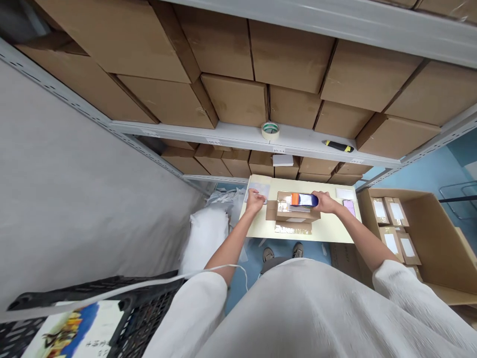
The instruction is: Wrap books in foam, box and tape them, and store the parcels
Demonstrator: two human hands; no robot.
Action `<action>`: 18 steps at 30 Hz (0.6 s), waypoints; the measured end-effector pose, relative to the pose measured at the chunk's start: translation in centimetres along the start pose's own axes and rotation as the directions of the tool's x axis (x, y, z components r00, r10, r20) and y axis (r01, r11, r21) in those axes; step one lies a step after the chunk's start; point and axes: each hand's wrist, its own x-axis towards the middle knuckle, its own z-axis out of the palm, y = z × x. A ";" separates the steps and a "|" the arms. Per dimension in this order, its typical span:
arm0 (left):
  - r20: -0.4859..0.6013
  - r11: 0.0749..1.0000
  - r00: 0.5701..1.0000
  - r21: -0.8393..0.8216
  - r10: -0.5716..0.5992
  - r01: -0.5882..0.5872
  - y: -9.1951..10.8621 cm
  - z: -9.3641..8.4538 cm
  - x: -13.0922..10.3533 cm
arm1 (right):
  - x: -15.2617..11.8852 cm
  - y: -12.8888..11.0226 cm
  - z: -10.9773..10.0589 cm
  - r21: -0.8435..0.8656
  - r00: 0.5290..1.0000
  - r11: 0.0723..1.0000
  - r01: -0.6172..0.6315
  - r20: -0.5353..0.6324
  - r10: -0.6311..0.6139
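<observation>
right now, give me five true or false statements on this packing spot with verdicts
1. The right hand holds the tape dispenser. True.
2. The tape roll lies on the table. False: it sits on the shelf.
3. The phone lies right of the brown box. True.
4. The left hand grips the cutter. False: the cutter lies on the shelf.
5. The large carton holds small boxes. True.
</observation>
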 end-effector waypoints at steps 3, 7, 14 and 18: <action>0.017 0.998 0.998 -0.035 -0.057 0.057 -1.3 -1.8 0.7 | 0.0 0.4 -0.4 -0.029 1.000 1.000 -0.010 0.020 0.011; 0.039 0.995 0.997 -0.082 -0.062 0.066 -3.1 -1.7 1.1 | 0.4 0.2 -0.3 -0.063 1.000 0.998 -0.016 0.015 0.017; 0.045 0.990 0.996 -0.120 -0.073 0.078 -7.0 0.1 2.1 | 0.7 0.3 0.0 -0.151 0.998 0.987 -0.056 0.025 0.061; 0.071 0.980 0.985 -0.109 -0.160 0.167 -8.9 2.2 2.3 | 0.6 0.1 0.0 -0.175 0.996 0.982 -0.077 0.021 0.082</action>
